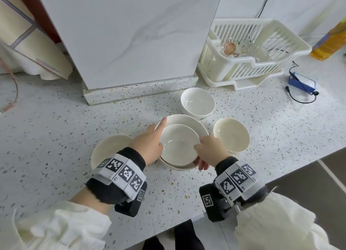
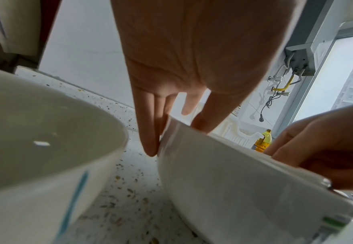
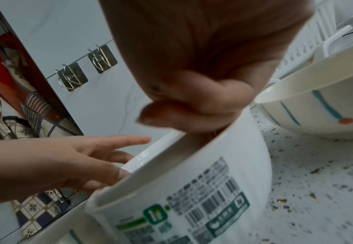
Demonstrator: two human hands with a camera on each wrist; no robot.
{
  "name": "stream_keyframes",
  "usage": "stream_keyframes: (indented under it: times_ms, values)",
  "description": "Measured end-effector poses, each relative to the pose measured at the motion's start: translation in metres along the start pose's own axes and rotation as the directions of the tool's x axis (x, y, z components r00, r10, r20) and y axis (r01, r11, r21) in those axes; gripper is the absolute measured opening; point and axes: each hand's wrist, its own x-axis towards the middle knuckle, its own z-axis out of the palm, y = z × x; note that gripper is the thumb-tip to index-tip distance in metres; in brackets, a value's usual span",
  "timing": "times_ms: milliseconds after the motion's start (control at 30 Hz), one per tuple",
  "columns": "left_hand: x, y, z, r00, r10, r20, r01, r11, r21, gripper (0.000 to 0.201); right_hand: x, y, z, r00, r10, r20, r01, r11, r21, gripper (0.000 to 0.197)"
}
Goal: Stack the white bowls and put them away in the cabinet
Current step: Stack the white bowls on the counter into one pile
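Note:
A small white bowl with a printed label on its wall lies inside a wider white bowl at the middle of the speckled counter. My right hand pinches its right rim, thumb hooked inside and fingers beneath. My left hand touches the left side with straight fingers, its index finger pointing away. Three more white bowls stand loose: one at the left, one at the right, and a deeper one behind.
A white tiled column rises just behind the bowls. A cream dish rack holding dishes stands at the back right, with a yellow oil bottle and a blue device on a cable. The counter's front edge runs diagonally at the lower right.

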Motion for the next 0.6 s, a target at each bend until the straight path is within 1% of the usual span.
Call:
stream_keyframes:
  times_ms: [100,200,267,300,400,467,500,533,600]
  values:
    - [0.006,0.0,-0.001,1.0,-0.018,0.003,0.018,1.0,0.004,0.073,0.006,0.0,0.001,1.0,-0.004,0.017,0.004,1.0,-0.013,0.018]
    - [0.009,0.001,-0.004,0.999,-0.035,0.012,0.035,0.999,-0.001,0.069,0.006,-0.001,-0.003,0.999,-0.013,0.052,0.012,1.0,0.014,0.015]
    - [0.013,0.002,-0.006,0.999,-0.047,0.014,0.048,0.999,-0.016,0.065,0.004,-0.003,-0.016,0.997,-0.032,0.065,0.031,0.999,0.016,0.027]
    - [0.015,0.002,-0.006,0.998,-0.057,0.008,0.057,0.998,-0.024,0.062,0.006,-0.005,-0.026,0.997,-0.046,0.059,0.045,0.999,0.023,0.029]
    - [0.02,0.003,-0.006,0.996,-0.091,0.003,0.091,0.994,-0.064,0.049,0.022,-0.01,-0.066,0.997,-0.07,-0.041,0.075,0.988,0.132,0.022]
    - [0.02,0.005,-0.005,0.992,-0.129,0.005,0.129,0.988,-0.08,0.045,0.043,-0.016,-0.09,0.991,-0.062,-0.121,0.079,0.986,0.144,0.022]
    - [0.02,0.006,-0.004,0.988,-0.152,0.001,0.151,0.984,-0.09,0.044,0.056,-0.018,-0.099,0.988,-0.051,-0.144,0.069,0.99,0.123,0.025]
    - [0.02,0.007,-0.004,0.985,-0.172,-0.007,0.17,0.98,-0.102,0.044,0.069,-0.019,-0.105,0.988,-0.036,-0.149,0.051,0.994,0.099,0.031]
    - [0.019,0.01,-0.003,0.979,-0.202,-0.02,0.198,0.972,-0.127,0.045,0.092,-0.02,-0.111,0.994,0.025,-0.107,-0.02,0.998,0.055,0.039]
